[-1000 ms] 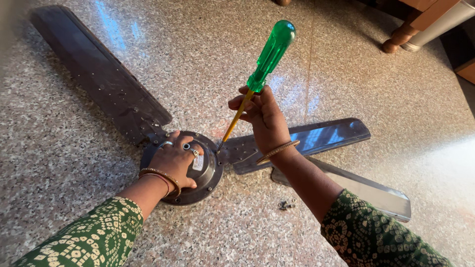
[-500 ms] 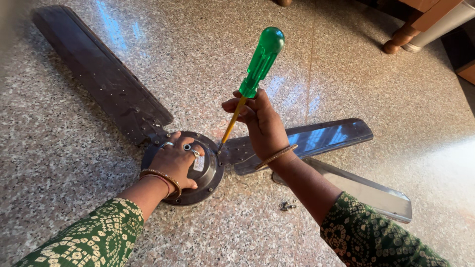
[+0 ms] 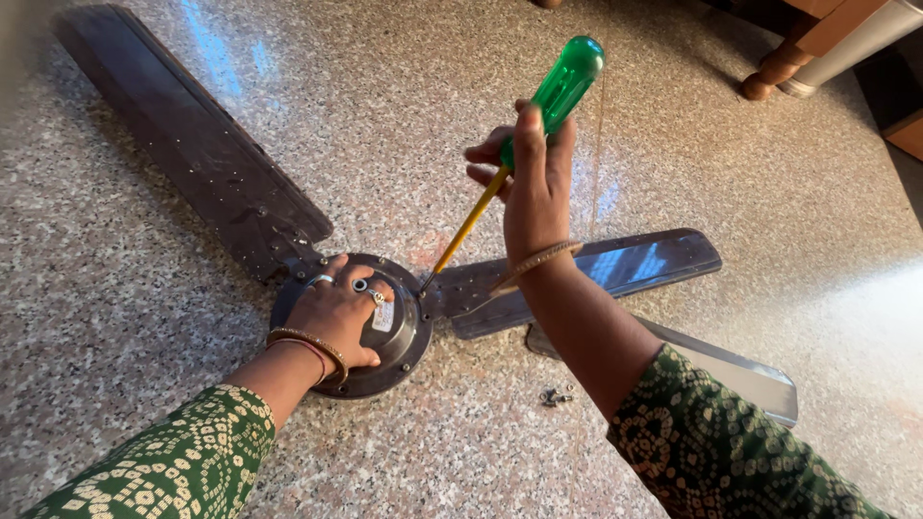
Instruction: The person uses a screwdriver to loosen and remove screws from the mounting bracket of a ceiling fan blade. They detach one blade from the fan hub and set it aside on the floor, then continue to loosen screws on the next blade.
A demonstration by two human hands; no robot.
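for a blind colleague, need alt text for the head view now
A right hand grips a green-handled screwdriver, tip at the hub of a ceiling fan lying on a speckled floor; the left hand presses on the hub.

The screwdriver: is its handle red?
No, the screwdriver in the right hand has a clear green handle and a yellow shaft.

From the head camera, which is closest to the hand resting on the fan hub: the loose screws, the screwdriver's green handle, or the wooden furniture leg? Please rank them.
Measured from the left hand on the hub:
1. Loose screws, on the floor to its right, near the right forearm.
2. Green handle, up and right, gripped by the right hand.
3. Furniture leg, top right corner, plainly farthest.
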